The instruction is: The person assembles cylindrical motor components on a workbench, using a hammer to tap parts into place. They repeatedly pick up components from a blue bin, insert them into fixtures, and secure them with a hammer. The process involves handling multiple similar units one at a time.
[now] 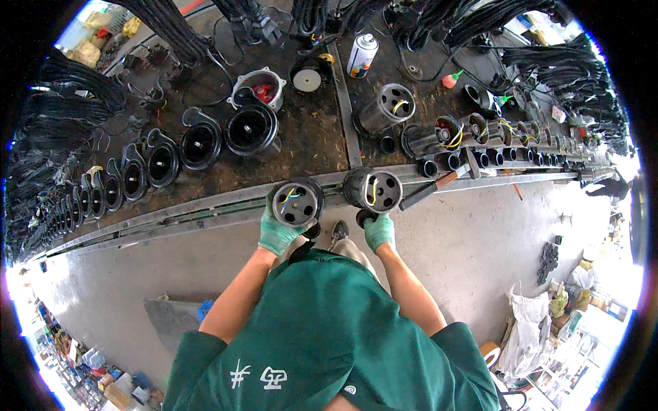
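My left hand [277, 233], in a green-white work glove, is wrapped round a grey cylindrical motor housing [295, 206] at the bench's front edge. Blue and yellow wires lie on its holed round top. Level with it to the right, my right hand [380, 231], gloved alike, grips a second motor housing [384, 190] low down, beside its small black side pipe [364, 218]. A yellowish wire loop stands out of that top. Both housings are upright and apart from each other; the undersides of both are hidden.
Black ring-shaped pump parts [199, 144] line the bench's left side. More metal housings [447, 134] with wires run along the right. A hammer [432, 190] lies at the edge. Behind stand a spray can [362, 56], a grey metal casing [271, 81] and black cable bundles [168, 31].
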Available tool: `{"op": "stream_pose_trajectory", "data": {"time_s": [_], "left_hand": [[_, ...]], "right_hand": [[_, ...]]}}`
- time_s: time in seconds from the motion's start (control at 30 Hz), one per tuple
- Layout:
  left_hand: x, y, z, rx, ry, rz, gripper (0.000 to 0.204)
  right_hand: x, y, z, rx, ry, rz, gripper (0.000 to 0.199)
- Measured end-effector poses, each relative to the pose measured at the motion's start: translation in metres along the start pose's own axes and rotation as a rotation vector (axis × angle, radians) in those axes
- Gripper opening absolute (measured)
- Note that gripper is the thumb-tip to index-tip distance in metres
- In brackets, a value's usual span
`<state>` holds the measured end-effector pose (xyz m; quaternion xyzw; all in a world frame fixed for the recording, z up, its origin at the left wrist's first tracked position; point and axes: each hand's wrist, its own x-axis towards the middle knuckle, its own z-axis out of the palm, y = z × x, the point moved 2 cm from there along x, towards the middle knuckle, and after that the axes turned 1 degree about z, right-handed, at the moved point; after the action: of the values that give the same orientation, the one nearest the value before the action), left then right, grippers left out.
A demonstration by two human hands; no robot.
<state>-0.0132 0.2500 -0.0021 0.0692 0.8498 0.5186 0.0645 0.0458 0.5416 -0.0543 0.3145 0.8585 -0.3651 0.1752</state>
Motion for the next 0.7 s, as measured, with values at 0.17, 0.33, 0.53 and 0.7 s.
{"op": "stream_pose_trajectory", "data": {"time_s": [0.17,0.33,0.53,0.7], "left_hand": [[0.005,0.01,-0.007,0.156,-0.029,0.091,0.104],[0.004,-0.022,-0.002,0.053,-0.027,0.211,0.103],[0.019,0.025,-0.013,0.018,0.005,0.157,0.103],[0.067,0.006,-0.008,-0.574,-0.144,-0.055,0.102]], "right_hand": [[0.008,0.032,0.014,0.141,0.049,-0.026,0.04],[-0.038,-0.013,-0.02,0.021,-0.148,-0.192,0.034],[-0.036,-0.055,0.065,0.225,-0.71,-0.423,0.031],[-0.048,-0.096,0.078,0.755,-0.683,0.157,0.035]]}}
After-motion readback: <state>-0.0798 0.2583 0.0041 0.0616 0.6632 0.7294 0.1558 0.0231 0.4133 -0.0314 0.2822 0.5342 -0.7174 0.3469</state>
